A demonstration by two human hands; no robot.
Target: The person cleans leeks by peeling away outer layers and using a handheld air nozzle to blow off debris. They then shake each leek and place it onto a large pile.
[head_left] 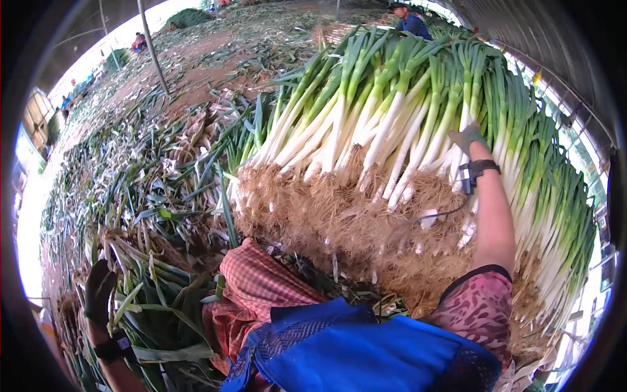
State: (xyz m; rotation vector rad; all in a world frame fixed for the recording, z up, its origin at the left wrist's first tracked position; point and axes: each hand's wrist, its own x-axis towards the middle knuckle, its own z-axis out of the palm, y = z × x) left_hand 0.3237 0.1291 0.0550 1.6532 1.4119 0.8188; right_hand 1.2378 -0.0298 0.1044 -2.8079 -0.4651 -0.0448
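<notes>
A tall pile of long green onions (398, 124) lies ahead of me, with white stalks and green tops pointing away. Their brown root ends (326, 209) face me. My right hand (469, 137), in a greyish glove, reaches onto the pile, its fingers closed around a white stalk below the green part. At the lower left, my left hand (99, 294) is raised in a dark glove, its fingers stretched out. Beside it lies a heap of loose green leaves (163, 300); I see nothing held in that hand.
Stripped leaves and peelings (137, 157) cover the ground to the left. A thin metal pole (153, 52) stands there. Another person (413, 25) in blue is behind the pile. A checked cloth (261, 274) and blue apron (366, 349) cover my lap.
</notes>
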